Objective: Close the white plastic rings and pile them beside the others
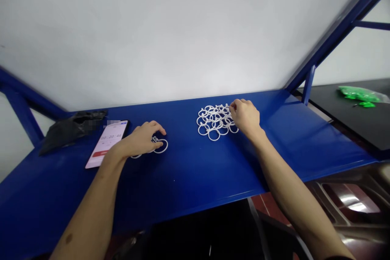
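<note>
Many thin white curtain rings (214, 135), each seemingly with a small tab or eyelet, lie overlapping in a flat cluster right of centre on the blue table. At the cluster's right edge, my right hand (246, 115) has its fingers curled and pinched together on a ring; the fingertips are partly hidden. My left hand (141, 140) is over a few more white rings (164, 149) at left of centre. Its thumb and index finger are apart, with the thumb lying across a ring. The palm covers part of these rings.
A phone (106, 142) showing a running timer lies left of my left hand. Behind it is a black plastic bag (67, 130). Blue frame bars (309, 83) rise at both table ends. A bag of green pieces (361, 95) rests on a black table at right.
</note>
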Motion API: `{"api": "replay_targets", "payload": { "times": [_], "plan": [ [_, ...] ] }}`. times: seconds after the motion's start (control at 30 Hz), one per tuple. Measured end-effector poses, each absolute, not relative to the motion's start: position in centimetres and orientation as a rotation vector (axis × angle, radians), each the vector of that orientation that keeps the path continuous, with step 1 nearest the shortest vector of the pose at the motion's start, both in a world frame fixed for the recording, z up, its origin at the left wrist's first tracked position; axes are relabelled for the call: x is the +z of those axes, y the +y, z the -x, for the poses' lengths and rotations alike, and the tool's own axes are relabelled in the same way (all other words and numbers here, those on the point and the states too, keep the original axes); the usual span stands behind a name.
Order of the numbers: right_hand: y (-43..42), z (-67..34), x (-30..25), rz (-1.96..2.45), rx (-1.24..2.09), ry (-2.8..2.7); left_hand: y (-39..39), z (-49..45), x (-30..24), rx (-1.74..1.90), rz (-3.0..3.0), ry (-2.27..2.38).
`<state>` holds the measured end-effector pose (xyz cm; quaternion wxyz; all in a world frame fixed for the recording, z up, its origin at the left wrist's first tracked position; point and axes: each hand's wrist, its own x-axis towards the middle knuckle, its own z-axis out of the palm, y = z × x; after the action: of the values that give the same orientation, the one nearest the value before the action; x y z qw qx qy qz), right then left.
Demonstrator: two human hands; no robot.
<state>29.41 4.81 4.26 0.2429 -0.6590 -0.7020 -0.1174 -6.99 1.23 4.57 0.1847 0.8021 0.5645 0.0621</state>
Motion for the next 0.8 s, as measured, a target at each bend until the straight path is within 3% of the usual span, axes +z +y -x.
{"api": "replay_targets", "payload": {
  "times": [0.4,0.8],
  "plan": [
    [5.3,-29.7,4.1,1.755,-0.365,-1.883,1.1,4.4,4.4,0.512,-2.173,1.690],
    [0.6,-21.9,2.7,0.725,-0.028,-2.470,-0.5,0.9,4.7,0.812,-2.039,1.506]
  ]
}}
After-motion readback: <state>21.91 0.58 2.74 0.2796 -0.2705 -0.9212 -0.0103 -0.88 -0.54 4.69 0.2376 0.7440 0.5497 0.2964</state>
